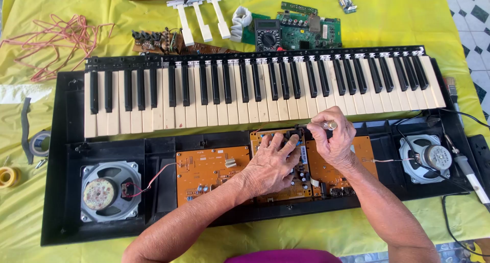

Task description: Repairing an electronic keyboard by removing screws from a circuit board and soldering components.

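An opened electronic keyboard [66, 156] lies on a yellow cloth, its black and white keys [255, 94] facing away from me. My left hand [270, 163] rests fingers-down on the middle orange circuit board [278, 191]. My right hand [332, 138] grips a small screwdriver with a pale handle [329, 125], its shaft pointing left toward the top edge of that board, next to my left fingertips. Another orange board [209, 166] lies to the left, and a further one is partly hidden under my right hand.
Speakers sit at the case's left [109, 191] and right [426, 158] ends. Behind the keys lie loose white keys [201, 18], a multimeter [268, 36], green circuit boards [311, 31] and tangled pink wire [56, 38]. Tape rolls [9, 176] sit left; a soldering iron [467, 168] lies right.
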